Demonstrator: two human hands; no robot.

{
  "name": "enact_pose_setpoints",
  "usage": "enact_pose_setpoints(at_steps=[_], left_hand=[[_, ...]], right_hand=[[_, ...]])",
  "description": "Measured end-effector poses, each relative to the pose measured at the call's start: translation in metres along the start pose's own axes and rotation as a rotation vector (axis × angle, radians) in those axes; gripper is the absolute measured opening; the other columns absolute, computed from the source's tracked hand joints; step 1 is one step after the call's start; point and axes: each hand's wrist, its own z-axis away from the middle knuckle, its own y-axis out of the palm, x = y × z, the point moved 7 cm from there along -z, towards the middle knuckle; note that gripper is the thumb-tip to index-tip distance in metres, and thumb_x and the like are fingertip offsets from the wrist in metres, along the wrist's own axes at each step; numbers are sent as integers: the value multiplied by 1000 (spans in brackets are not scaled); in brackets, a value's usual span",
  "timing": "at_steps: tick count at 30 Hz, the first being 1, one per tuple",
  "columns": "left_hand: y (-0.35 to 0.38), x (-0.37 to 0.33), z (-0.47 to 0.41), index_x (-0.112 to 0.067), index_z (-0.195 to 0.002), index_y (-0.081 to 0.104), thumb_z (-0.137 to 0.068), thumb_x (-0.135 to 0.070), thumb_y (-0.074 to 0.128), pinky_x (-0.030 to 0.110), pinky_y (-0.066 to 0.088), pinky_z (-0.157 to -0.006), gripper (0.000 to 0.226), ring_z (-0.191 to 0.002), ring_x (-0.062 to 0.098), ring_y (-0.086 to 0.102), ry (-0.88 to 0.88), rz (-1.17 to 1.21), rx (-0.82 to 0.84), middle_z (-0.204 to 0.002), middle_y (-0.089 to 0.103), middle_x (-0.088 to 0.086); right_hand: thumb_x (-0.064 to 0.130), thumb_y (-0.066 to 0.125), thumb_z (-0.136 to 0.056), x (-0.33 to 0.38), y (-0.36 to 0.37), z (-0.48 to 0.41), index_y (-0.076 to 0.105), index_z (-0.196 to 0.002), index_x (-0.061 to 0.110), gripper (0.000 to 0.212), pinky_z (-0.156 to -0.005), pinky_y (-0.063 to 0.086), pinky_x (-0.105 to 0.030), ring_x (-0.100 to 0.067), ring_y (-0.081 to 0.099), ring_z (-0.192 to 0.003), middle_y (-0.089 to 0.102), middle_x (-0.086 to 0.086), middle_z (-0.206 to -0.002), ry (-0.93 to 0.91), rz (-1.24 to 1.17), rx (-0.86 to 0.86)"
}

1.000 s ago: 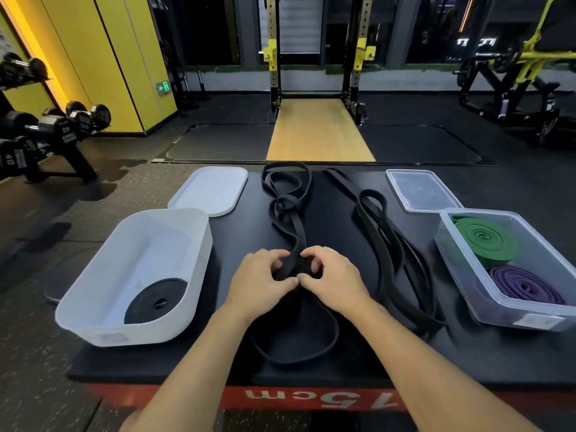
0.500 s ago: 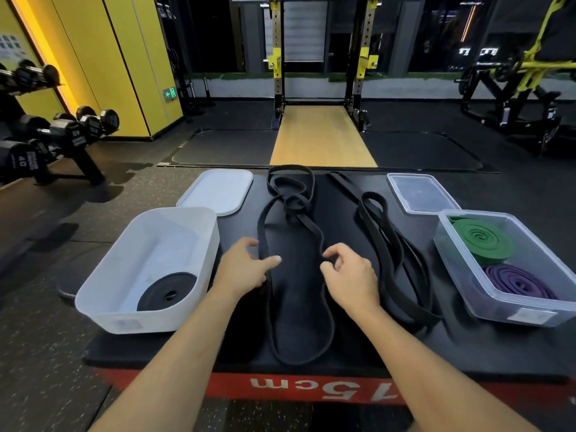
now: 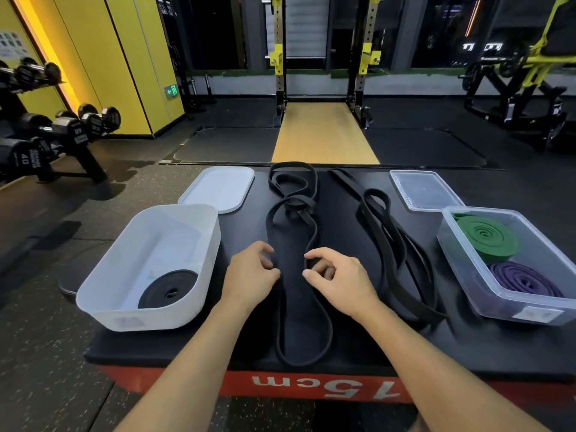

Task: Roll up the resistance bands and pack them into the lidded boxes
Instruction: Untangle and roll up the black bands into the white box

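Both hands hold 1 unrolled band on the table between 2 open boxes.

The left hand (image 3: pixel 252 271) and right hand (image 3: pixel 341 280) lie side by side at the middle of the table (image 3: pixel 358 338), fingers curled, each pinching 1 side strand of the loose black band (image 3: pixel 300 208), whose long loop runs from the near edge to a tangle at the far end. A second black band (image 3: pixel 392 241) lies unrolled just right of it. On the left, the white box (image 3: pixel 174 219) holds 1 rolled black band (image 3: pixel 168 289), with its white lid (image 3: pixel 218 188) flat behind it. On the right, the clear box (image 3: pixel 530 313) holds a green roll (image 3: pixel 486 238) and a purple roll (image 3: pixel 523 279) side by side, and its clear lid (image 3: pixel 425 190) lies behind it.
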Motion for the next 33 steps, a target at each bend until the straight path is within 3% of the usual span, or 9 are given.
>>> enact_pose_setpoints(at_steps=[3, 6, 10, 14, 18, 22, 26, 33], left_hand=[[7, -11, -2, -21, -84, 63, -87, -10, 70, 42, 63, -77, 13, -75, 14, 72, 40, 230, -41, -80, 74, -6], [12, -21, -5, -22, -81, 58, -89, -18, 71, 28, 52, -68, 16, -78, 14, 68, 63, 134, -74, -81, 70, -7], [17, -21, 1, -26, -88, 57, -91, -43, 71, 27, 43, -65, 23, -82, 10, 59, 92, -153, -19, -94, 56, -9], [11, -14, 4, -28, -104, 64, -86, -31, 74, 30, 49, -81, 21, -96, 12, 62, 58, -117, 98, -103, 59, -10], [8, -16, 8, -31, -115, 56, -82, -25, 77, 28, 47, -76, 40, -97, 14, 63, 68, -173, 126, -105, 62, -10], [14, -22, 7, -33, -102, 62, -83, -13, 71, 25, 55, -75, 28, -90, 3, 68, 60, 40, 63, -98, 71, -13], [17, -16, 4, -28, -89, 72, -90, -6, 69, 4, 49, -77, 23, -88, -11, 68, 124, 179, -6, -89, 75, -19], [19, -9, -1, -30, -96, 79, -88, -24, 81, 5, 48, -81, 10, -91, -8, 70, 172, 225, 73, -90, 77, -22]], right_hand=[[37, 70, -91, 5, 3, 2, 66, -111, 40, 20, -93, 55, -38, 2, 66, -93, 71, 31, -101, -73, 0, 43], [28, 62, -95, 5, 6, 3, 65, -112, 45, 24, -101, 51, -34, 7, 61, -110, 69, 27, -108, -79, 52, 90], [40, 64, -92, 3, 4, 3, 68, -111, 45, 20, -94, 51, -28, 5, 59, -101, 61, 22, -102, -71, 158, 71], [45, 66, -93, 8, 4, 4, 75, -102, 37, 15, -93, 50, -29, 5, 55, -105, 67, 28, -98, -138, 149, 34], [47, 60, -95, 9, 8, 4, 73, -104, 39, 18, -94, 49, -30, 4, 51, -109, 67, 32, -108, -191, 200, 65], [48, 56, -98, 10, 10, 4, 70, -118, 42, 25, -97, 48, -30, 6, 48, -115, 65, 33, -117, -197, 231, 107], [46, 49, -104, 10, 9, 3, 63, -134, 43, 34, -107, 41, -28, 10, 41, -127, 58, 33, -135, -162, 205, 142], [45, 43, -105, 13, 12, 4, 63, -131, 46, 33, -105, 42, -32, 7, 41, -125, 56, 38, -132, -181, 215, 197]])
